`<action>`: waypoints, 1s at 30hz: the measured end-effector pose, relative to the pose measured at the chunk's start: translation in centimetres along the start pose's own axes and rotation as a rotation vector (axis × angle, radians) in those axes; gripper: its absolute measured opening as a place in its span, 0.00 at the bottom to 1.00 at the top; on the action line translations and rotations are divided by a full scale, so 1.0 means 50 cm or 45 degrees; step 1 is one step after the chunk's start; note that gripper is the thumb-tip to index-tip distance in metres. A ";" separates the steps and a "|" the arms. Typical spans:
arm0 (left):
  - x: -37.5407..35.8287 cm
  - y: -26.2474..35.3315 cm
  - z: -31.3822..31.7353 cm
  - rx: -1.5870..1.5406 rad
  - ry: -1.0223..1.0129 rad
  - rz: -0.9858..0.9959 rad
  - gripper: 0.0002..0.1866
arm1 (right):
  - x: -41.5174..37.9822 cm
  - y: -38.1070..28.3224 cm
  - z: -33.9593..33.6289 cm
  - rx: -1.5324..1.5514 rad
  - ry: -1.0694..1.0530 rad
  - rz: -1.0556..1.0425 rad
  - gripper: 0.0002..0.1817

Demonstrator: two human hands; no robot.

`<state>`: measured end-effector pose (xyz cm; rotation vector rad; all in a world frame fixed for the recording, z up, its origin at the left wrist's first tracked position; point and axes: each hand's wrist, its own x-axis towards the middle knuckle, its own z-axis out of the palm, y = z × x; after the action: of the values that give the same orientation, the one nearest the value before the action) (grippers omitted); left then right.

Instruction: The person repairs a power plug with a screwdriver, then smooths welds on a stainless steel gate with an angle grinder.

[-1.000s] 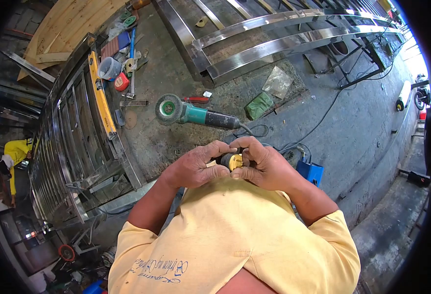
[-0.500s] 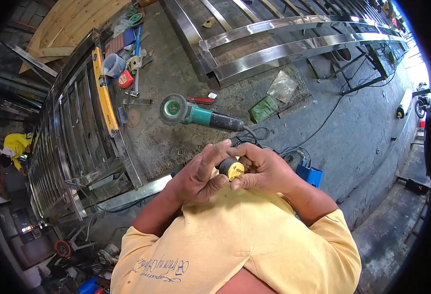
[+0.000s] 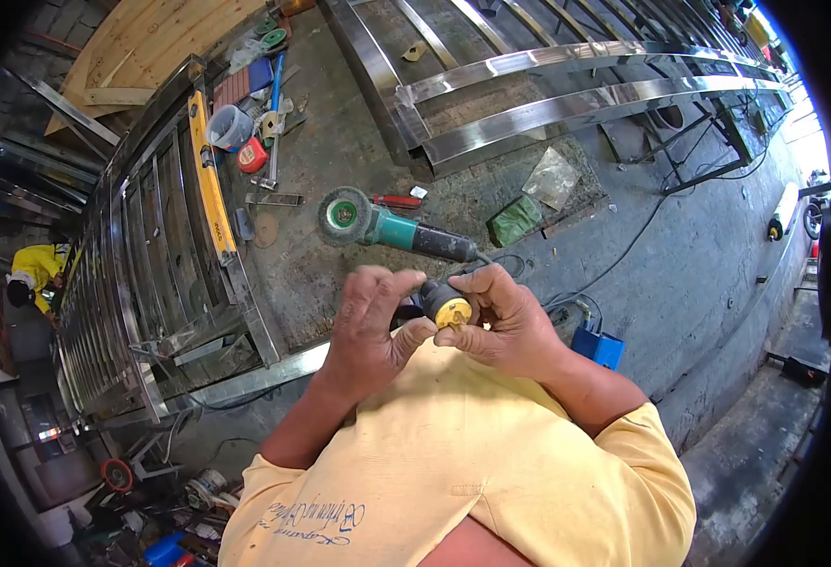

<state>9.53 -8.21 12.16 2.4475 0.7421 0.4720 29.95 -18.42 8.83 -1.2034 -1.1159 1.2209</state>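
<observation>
Between my two hands is a black plug with a yellow face [image 3: 451, 314], its face turned toward me. My right hand [image 3: 505, 321] pinches it from the right, with the thumb at the lower edge of the yellow face. The thumb of my left hand [image 3: 370, 321] rests at the plug's left side, and its raised fingers curve by the black body. Just beyond my hands a green angle grinder [image 3: 397, 230] lies on the worktable [image 3: 311, 246], its round disc to the left. Part of the plug's back is hidden by my fingers.
Metal frames [image 3: 491, 128] stand at the back right and left [image 3: 141, 255]. A yellow level [image 3: 209, 180], red tape measure [image 3: 252, 156], hammer [image 3: 274, 123], plastic tub [image 3: 229, 128] and green packet [image 3: 515, 222] lie around. A blue box [image 3: 597, 348] and person in yellow [image 3: 39, 272] are visible.
My left hand has loosened around the plug, its fingers lifting and spreading. The black body shows more now. The surroundings have shifted slightly right and down in view.
</observation>
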 end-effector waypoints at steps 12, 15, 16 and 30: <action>-0.032 0.006 0.024 -0.811 0.070 -0.118 0.27 | 0.019 -0.048 0.018 -0.235 -0.140 0.173 0.30; -0.051 0.008 0.035 -0.664 0.186 -0.063 0.25 | 0.020 -0.068 0.010 -0.128 -0.254 0.244 0.26; -0.054 0.009 0.039 -0.677 0.215 -0.059 0.24 | 0.021 -0.075 0.009 -0.164 -0.269 0.222 0.24; -0.051 0.025 0.023 -0.862 0.181 0.005 0.25 | 0.032 -0.060 -0.011 -0.222 -0.460 -0.160 0.23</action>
<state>8.58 -11.03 11.53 1.7951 0.5185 0.7618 30.76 -16.78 11.73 -1.0447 -1.5685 1.2955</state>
